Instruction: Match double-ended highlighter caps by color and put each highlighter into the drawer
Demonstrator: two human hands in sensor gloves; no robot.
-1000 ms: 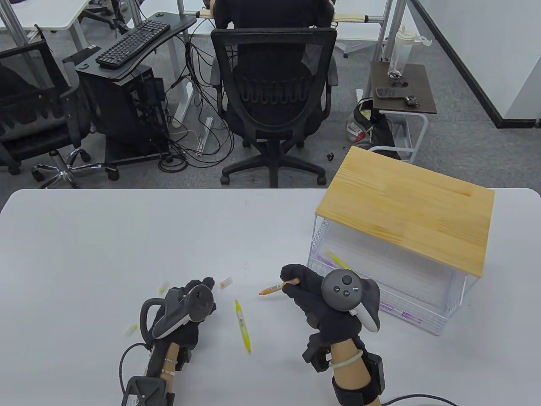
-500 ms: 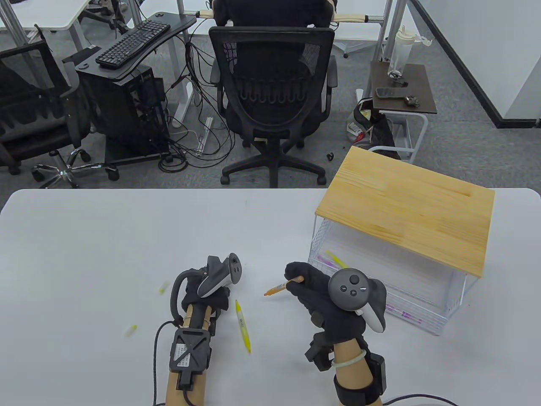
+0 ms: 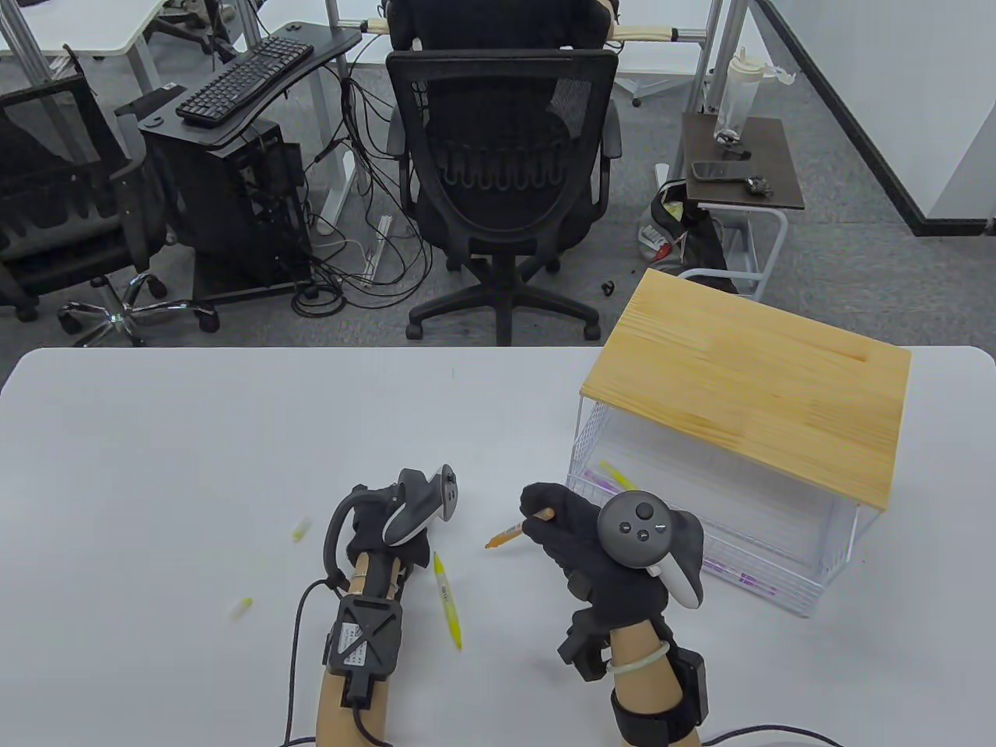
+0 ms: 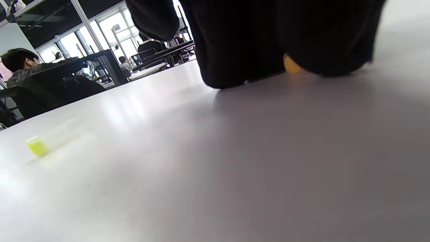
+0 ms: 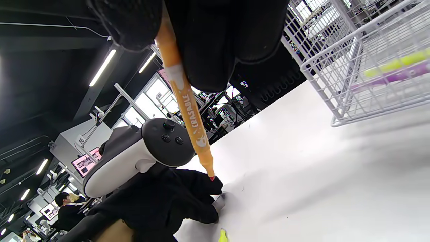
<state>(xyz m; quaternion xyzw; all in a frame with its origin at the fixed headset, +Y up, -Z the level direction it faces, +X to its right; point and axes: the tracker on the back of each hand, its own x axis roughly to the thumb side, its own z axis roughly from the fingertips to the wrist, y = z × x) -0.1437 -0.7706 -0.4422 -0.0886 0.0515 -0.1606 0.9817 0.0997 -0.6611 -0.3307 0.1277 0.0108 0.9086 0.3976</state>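
Table [image 3: 194,436] is white, matte, rounded corners, with grey office carpet, a black mesh chair [image 3: 502,156] and a keyboard desk [image 3: 249,70] beyond its far edge.

Drawer unit [image 3: 747,389] sits at the right side: slanted pale wood top, white wire-mesh basket drawer [image 3: 786,580] under it with clear plastic walls. Purple and yellow highlighters lie inside the drawer, seen through the mesh in the right wrist view.

Right hand [image 3: 580,537], black glove, tracker on its back, is just left of the drawer. Fingers and thumb are curled, pinching an orange highlighter [image 3: 515,531] near its upper end. Uncapped tip points left and down toward the left hand, held off the table. Barrel reads "ERASABLE" in the right wrist view.

Left hand [image 3: 393,533] is rolled onto its side, tracker facing right, fingers down on the table. Left wrist view shows gloved fingers closed around a small orange cap [image 4: 291,65], only a sliver visible, right at the surface.

Yellow highlighter [image 3: 447,599] lies flat between the two forearms, slim with a white label band, running near-to-far, just right of the left wrist.

Two small yellow caps lie loose left of the left hand: one [image 3: 302,530] nearer it, one [image 3: 240,608] further out toward the near edge. Both are blurry.
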